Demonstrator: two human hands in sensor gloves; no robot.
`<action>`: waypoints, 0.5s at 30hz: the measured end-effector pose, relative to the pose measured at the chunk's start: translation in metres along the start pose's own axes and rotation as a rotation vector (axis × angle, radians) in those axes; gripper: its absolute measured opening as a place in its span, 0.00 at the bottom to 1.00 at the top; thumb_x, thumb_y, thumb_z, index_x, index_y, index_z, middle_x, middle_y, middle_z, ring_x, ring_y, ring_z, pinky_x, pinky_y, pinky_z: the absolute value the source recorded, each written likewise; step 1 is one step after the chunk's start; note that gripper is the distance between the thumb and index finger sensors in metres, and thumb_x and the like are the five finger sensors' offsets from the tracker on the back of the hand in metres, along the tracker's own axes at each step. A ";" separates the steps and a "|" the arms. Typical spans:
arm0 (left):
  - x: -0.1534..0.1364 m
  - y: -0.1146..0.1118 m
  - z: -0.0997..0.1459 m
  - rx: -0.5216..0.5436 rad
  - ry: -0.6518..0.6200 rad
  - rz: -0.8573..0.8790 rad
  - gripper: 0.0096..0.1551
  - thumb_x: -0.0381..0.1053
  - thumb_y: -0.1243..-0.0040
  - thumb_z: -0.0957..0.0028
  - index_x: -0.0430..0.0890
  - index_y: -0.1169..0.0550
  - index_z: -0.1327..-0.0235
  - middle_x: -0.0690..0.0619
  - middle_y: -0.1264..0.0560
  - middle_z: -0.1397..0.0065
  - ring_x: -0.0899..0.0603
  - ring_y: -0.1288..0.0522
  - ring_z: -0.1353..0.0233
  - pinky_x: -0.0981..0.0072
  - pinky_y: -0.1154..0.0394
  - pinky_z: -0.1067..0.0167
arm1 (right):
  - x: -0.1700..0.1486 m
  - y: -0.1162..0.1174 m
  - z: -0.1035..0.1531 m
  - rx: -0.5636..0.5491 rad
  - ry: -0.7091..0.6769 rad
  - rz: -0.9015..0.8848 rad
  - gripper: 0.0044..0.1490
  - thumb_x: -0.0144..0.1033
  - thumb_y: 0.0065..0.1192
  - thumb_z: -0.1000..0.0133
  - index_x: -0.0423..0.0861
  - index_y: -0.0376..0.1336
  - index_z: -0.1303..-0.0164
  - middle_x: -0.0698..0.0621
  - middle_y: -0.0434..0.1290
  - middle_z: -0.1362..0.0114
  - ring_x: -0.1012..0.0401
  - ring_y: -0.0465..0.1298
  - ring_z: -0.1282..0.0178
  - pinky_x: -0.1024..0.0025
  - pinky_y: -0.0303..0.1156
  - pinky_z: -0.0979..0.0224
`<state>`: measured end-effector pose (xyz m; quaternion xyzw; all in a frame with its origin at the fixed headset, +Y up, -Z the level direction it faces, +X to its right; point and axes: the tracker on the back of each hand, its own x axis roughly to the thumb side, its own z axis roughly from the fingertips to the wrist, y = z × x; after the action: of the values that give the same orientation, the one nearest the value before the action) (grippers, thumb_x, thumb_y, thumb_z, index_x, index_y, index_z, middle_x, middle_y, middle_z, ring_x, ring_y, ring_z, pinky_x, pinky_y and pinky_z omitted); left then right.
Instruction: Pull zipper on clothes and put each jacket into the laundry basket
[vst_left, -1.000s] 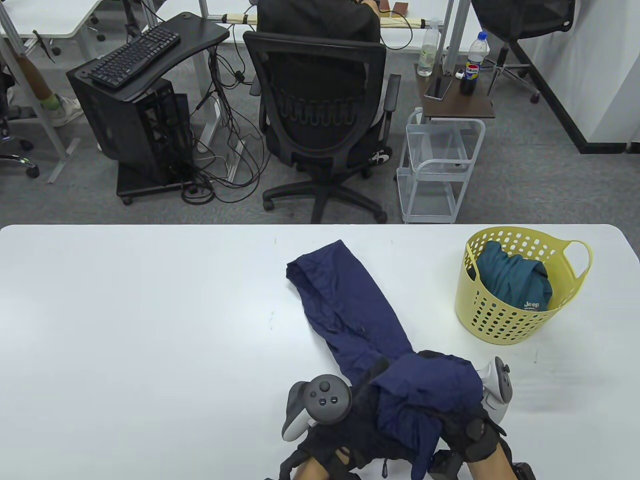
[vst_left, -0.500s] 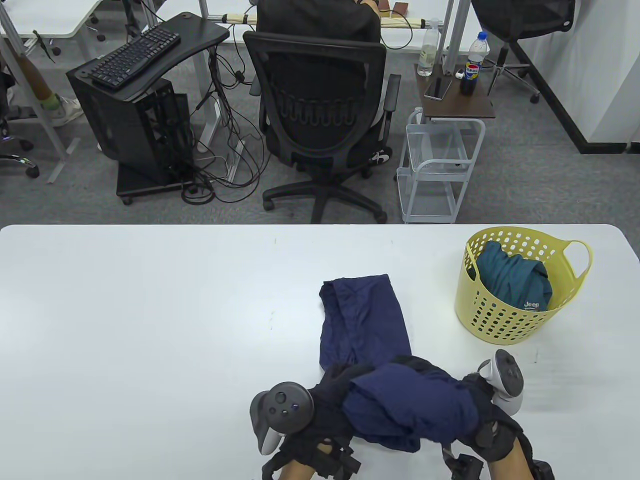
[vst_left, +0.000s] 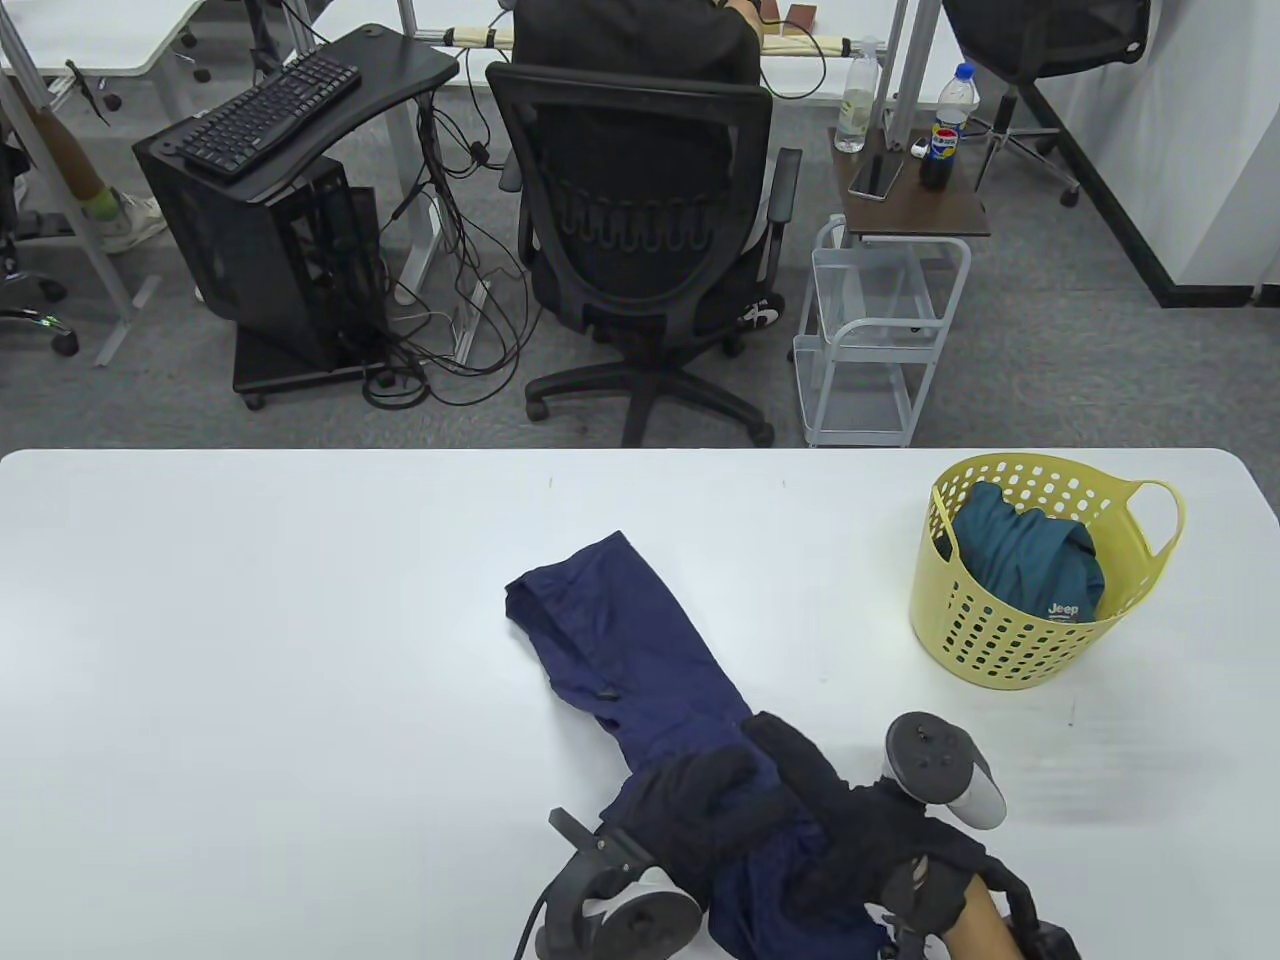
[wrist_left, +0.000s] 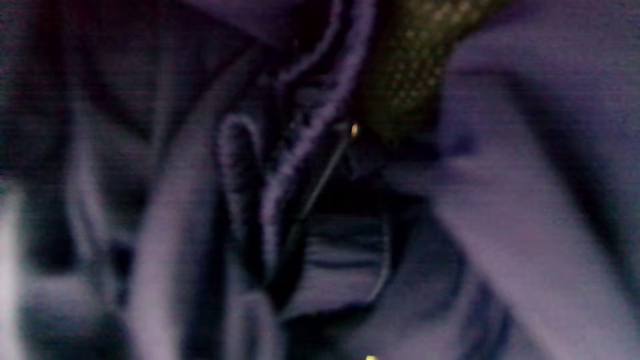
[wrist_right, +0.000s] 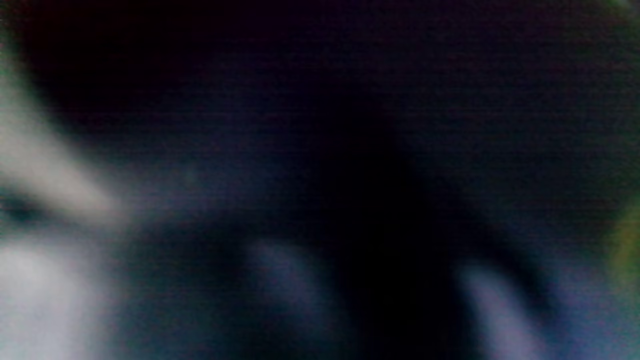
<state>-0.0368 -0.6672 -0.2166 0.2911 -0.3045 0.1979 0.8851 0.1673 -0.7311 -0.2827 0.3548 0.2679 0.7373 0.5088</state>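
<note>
Table: spanned the near half of the table view, office floor behind it.
Jacket: lay on the table right of centre, one part reaching away to the left.
Hands: left hand and right hand sat on the jacket's near end (at the bottom edge).
Laundry basket: stood on the table at the far right, well apart from the jacket.
Folded garment: lay inside the basket.
Office chair: stood behind the table, a wire cart to its right.

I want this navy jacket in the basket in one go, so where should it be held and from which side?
Gather the loose sleeve end that trails away across the table, coming from above. Both hands already grip the bunched navy jacket near the table's front edge. The yellow laundry basket stands to the right.
</note>
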 end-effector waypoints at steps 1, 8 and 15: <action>0.000 0.001 0.001 0.016 -0.009 -0.029 0.43 0.51 0.19 0.66 0.73 0.30 0.39 0.63 0.29 0.30 0.49 0.17 0.43 0.59 0.17 0.45 | 0.002 0.003 -0.002 -0.017 -0.006 0.010 0.85 0.65 0.82 0.56 0.51 0.24 0.18 0.41 0.29 0.10 0.31 0.36 0.15 0.29 0.43 0.21; -0.013 0.005 0.004 0.063 0.064 -0.058 0.51 0.58 0.17 0.70 0.73 0.36 0.35 0.63 0.30 0.29 0.52 0.21 0.38 0.61 0.21 0.39 | 0.007 0.015 -0.013 -0.360 -0.022 0.070 0.63 0.54 0.90 0.58 0.48 0.53 0.21 0.50 0.75 0.31 0.57 0.86 0.46 0.60 0.82 0.43; -0.035 0.000 -0.001 -0.095 0.189 0.139 0.59 0.69 0.22 0.71 0.74 0.46 0.30 0.62 0.34 0.23 0.46 0.28 0.26 0.48 0.31 0.31 | 0.013 -0.003 0.001 -0.398 0.028 0.178 0.49 0.58 0.91 0.58 0.60 0.64 0.29 0.56 0.80 0.39 0.62 0.88 0.54 0.65 0.83 0.49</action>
<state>-0.0621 -0.6729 -0.2398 0.2071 -0.2483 0.2709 0.9067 0.1670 -0.7176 -0.2812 0.2591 0.0916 0.8225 0.4980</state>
